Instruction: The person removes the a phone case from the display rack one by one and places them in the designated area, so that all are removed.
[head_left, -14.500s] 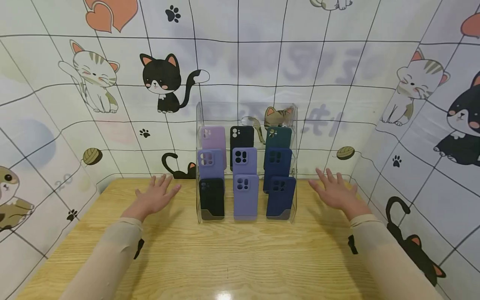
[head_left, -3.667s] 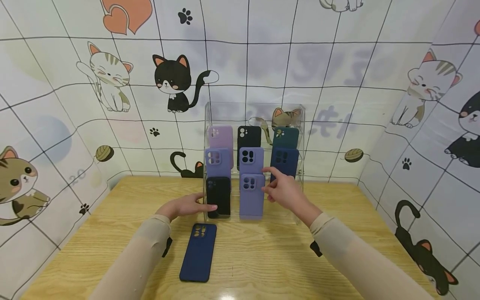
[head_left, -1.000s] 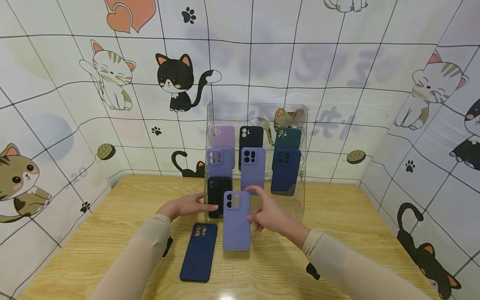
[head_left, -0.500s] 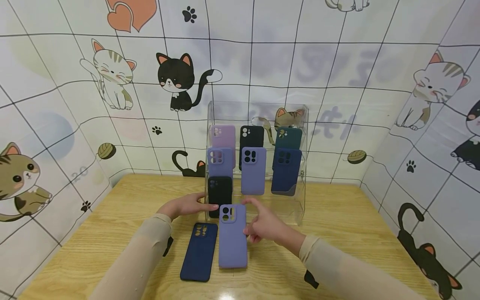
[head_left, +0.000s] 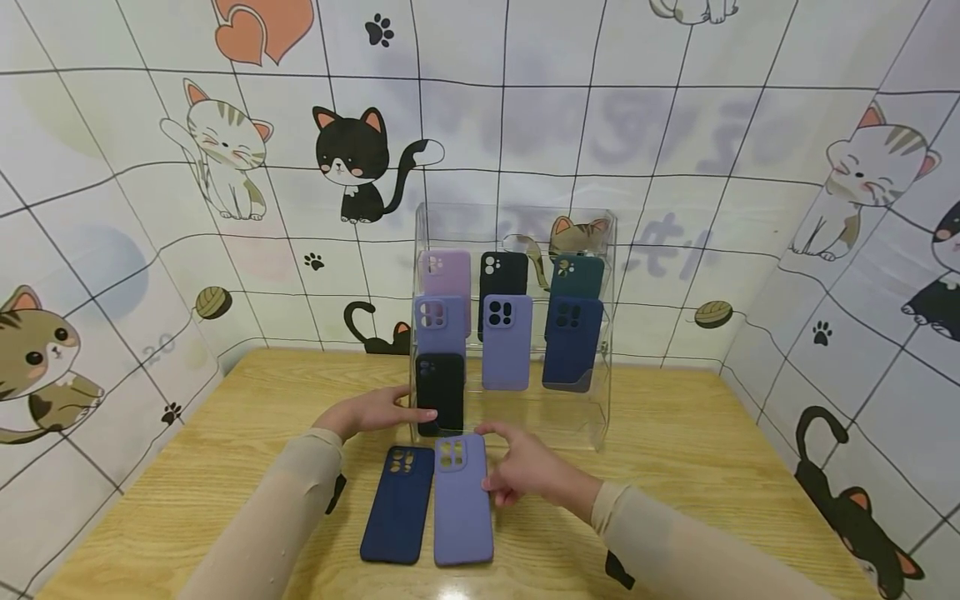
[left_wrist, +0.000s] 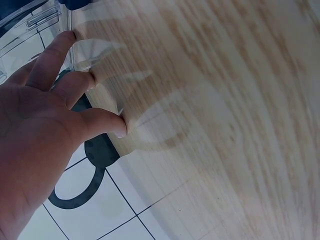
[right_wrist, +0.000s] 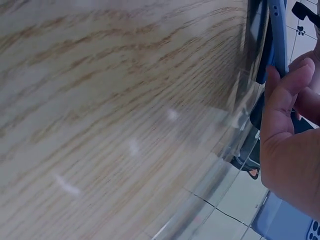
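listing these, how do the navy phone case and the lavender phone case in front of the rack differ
Colour: the navy phone case is dark, the lavender phone case pale. Contact: the right hand grips the lavender phone case; no hand touches the navy phone case. Both have camera cutouts.

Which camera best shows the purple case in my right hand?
The head view: it shows the back of the purple case, nearly unblocked. The right wrist view catches only a narrow edge; the left wrist view shows none.
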